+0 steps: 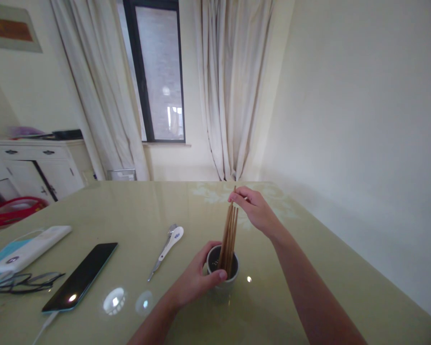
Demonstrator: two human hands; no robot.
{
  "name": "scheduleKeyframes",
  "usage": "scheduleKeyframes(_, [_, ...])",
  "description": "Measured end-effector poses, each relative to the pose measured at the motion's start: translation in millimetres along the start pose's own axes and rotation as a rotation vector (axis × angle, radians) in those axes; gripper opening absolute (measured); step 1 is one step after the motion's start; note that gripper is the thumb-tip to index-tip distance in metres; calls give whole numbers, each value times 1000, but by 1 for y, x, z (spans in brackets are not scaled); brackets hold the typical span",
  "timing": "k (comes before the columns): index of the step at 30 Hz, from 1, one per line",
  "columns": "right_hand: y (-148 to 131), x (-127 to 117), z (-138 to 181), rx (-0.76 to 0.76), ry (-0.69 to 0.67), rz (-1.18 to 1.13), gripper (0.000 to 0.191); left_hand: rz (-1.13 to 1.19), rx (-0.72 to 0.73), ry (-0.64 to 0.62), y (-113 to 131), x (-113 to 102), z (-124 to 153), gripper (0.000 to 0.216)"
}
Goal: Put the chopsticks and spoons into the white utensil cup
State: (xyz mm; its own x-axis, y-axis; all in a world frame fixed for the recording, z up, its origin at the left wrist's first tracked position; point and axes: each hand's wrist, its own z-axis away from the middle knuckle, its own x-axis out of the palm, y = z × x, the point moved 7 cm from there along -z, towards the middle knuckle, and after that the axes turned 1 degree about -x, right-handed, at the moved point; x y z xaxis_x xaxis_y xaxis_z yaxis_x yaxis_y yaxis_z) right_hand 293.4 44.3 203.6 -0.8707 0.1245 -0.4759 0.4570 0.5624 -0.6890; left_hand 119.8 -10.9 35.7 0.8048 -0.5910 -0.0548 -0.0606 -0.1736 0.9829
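Observation:
A round chopstick holder (pixel 222 281) stands on the table, with several brown wooden chopsticks (pixel 228 237) leaning upright in it. Its grey inside shows small holes. My left hand (pixel 199 280) is wrapped around the holder's left side, thumb across the near rim. Above the bundle, my right hand (pixel 253 206) pinches the top of one chopstick (pixel 234 190) that rises higher than the others. Whether its lower end is still inside the holder is hard to tell. Left of my hands lie a white spoon (pixel 172 241) and a metal utensil (pixel 157 264), side by side.
On the left of the glossy table (pixel 129 211) lie a phone (pixel 82 275) with a cable, eyeglasses (pixel 27 282) and a white power bank (pixel 32 249). A wall (pixel 362 120) borders the right side. Curtains (pixel 233 86) and a window (pixel 161 72) are behind.

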Motion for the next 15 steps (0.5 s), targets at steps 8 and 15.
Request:
scheduleKeyframes(8, [16, 23, 0, 49, -74, 27, 30, -12, -9, 27, -5, -1, 0, 73])
scheduleKeyframes(15, [25, 33, 3, 112, -140, -71, 19, 23, 7, 16, -1, 3, 0, 71])
